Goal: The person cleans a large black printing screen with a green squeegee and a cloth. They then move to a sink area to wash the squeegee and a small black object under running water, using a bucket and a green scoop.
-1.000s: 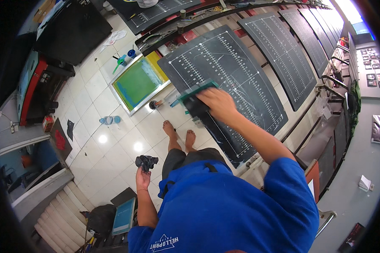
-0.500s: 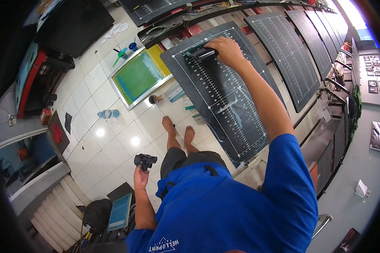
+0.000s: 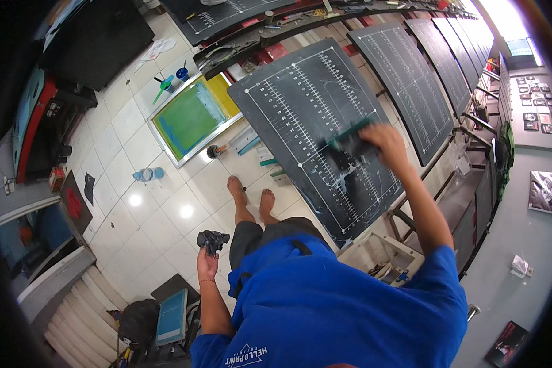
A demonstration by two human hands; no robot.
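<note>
My right hand (image 3: 383,146) is closed on a squeegee (image 3: 354,133) with a green edge, blurred by motion. It is over the lower right part of a black board (image 3: 270,132) printed with white grid lines and ruler marks. Whitish, wet-looking smears show on the board's near half. Down at my left side, my left hand (image 3: 207,264) grips a crumpled black rag (image 3: 213,241), held above the tiled floor and apart from the board.
Several similar black boards (image 3: 408,80) stand in a row to the right. A framed printing screen (image 3: 193,116), cups with green (image 3: 165,84) and blue (image 3: 182,74) contents, a brush (image 3: 216,151) and a plastic bottle (image 3: 147,175) are on the floor. A wooden tray (image 3: 389,260) sits below the board.
My right hand has swept the squeegee from the board's far left end toward its nearer right part. My left hand still holds the black rag. The whole view has shifted slightly.
</note>
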